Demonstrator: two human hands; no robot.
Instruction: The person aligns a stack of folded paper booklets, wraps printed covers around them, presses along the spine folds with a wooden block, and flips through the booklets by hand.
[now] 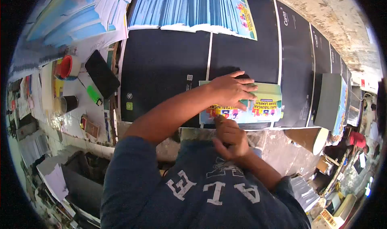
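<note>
A printed booklet cover [268, 104], green and blue with the words "Buku Tabungan Bank Sampah", lies near the front edge of the black-topped table [161, 67]. Across its upper left part rests my left hand [236, 91], fingers stretched out and spread. My right hand [231, 136] is closed at the cover's lower edge, left of its middle, with the knuckles against the print. Whatever it may hold is hidden by the fingers.
Stacked blue booklets [189, 7] fan along the table's far side. Another stack [332, 102] stands at the right end. On the left are a dark phone-like slab [102, 74], a green lighter-like object [93, 95], a tape roll [68, 66] and a dark cup [69, 103].
</note>
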